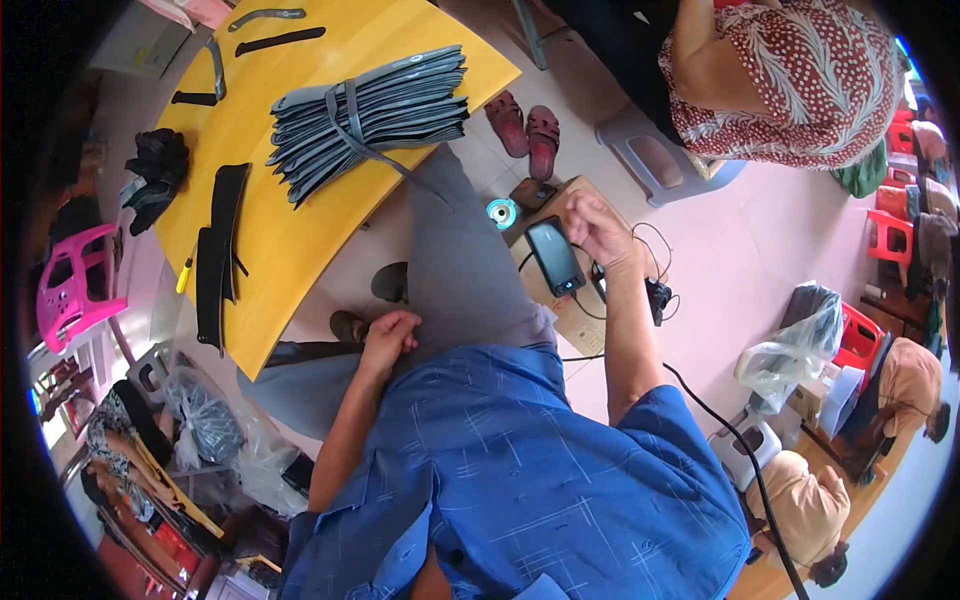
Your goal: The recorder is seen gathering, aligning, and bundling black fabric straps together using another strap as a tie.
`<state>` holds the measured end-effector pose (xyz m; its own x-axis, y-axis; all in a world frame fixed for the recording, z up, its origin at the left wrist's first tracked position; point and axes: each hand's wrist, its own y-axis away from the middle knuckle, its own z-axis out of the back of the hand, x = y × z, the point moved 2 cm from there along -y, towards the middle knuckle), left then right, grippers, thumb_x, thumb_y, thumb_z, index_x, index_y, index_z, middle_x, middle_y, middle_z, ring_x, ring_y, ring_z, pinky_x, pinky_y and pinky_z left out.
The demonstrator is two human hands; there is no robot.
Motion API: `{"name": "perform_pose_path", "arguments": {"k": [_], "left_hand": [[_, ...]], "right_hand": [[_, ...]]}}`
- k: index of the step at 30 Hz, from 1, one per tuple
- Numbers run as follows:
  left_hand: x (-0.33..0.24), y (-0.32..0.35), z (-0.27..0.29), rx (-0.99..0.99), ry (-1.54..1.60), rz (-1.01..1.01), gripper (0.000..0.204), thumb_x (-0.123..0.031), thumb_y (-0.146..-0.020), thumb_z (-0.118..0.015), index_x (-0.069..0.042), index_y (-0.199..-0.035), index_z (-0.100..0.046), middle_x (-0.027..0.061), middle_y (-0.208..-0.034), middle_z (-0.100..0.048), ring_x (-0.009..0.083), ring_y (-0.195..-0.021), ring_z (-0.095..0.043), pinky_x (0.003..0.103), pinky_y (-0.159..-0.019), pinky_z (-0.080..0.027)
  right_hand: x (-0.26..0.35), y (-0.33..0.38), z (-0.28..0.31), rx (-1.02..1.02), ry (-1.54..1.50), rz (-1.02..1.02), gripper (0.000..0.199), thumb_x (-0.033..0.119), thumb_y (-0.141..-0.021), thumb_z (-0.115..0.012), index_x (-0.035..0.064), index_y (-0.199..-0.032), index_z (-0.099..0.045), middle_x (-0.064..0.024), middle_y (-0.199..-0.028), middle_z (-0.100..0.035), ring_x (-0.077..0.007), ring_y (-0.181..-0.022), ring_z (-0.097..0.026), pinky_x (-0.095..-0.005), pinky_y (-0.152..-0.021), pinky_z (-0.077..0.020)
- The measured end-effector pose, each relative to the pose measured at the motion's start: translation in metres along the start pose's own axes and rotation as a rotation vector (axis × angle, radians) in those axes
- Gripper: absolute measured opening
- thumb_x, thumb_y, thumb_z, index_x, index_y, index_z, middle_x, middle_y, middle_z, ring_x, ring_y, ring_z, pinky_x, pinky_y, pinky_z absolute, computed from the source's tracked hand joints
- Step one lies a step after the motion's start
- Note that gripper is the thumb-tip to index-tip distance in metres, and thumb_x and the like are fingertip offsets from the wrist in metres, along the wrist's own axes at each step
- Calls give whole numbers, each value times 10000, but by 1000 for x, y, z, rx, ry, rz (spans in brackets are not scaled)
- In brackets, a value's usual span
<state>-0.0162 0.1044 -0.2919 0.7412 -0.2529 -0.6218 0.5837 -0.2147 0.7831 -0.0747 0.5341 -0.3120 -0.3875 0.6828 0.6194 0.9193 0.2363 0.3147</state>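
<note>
My left hand [390, 338] rests at my lap with its fingers curled closed; nothing shows in it. My right hand [600, 230] is over a cardboard box [578, 325] at my right, its fingers bent in and no held thing showing. Close beside those fingers lies a black phone-like device [555, 256] with a small light at its near end; whether they touch it I cannot tell. On the yellow table [300, 240] ahead lies a bundle of dark grey flat strips [370, 120], bound with a grey strap [350, 112].
Black strips [218, 250] and a yellow-handled tool [184, 274] lie along the table's left side. Near the box are a round blue-white roll [502, 213], cables and red sandals [541, 142]. A black cable [735, 440] runs past my right arm. Another person [790, 80] sits at the far right.
</note>
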Motion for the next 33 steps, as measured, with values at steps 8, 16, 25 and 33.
{"name": "perform_pose_path", "arguments": {"k": [8, 16, 25, 33], "left_hand": [[23, 3, 5, -108, 122, -44, 172, -200, -992, -622, -51, -952, -698, -20, -666, -568, 76, -602, -542, 220, -542, -424], [63, 11, 14, -191, 309, -101, 158, -215, -979, -644, -72, -931, -692, -19, -666, -565, 81, -589, -520, 226, -527, -399], [49, 9, 50, -284, 554, -82, 144, -176, -970, -609, -103, -1083, -663, 5, -823, -637, 127, -688, -623, 260, -584, -525], [8, -49, 136, -644, -116, -427, 228, -181, -944, -614, -47, -1124, -655, 89, -907, -688, 226, -777, -649, 365, -682, -529]], "right_hand": [[-61, -31, -51, -367, 323, -144, 147, 243, -970, -676, 119, -1049, -666, 29, -825, -670, -83, -675, -624, -190, -613, -476], [-77, -59, -107, -217, 601, 17, 90, 147, -943, -679, 61, -970, -671, 21, -769, -643, -47, -638, -558, -197, -560, -421], [-92, -67, -181, -104, 1133, 307, 137, 172, -904, -696, 46, -957, -702, -24, -737, -672, -121, -653, -611, -280, -644, -503], [-91, -60, -202, 36, 1803, 702, 120, 135, -853, -648, 52, -940, -656, -152, -986, -681, -383, -970, -617, -495, -817, -479]]}}
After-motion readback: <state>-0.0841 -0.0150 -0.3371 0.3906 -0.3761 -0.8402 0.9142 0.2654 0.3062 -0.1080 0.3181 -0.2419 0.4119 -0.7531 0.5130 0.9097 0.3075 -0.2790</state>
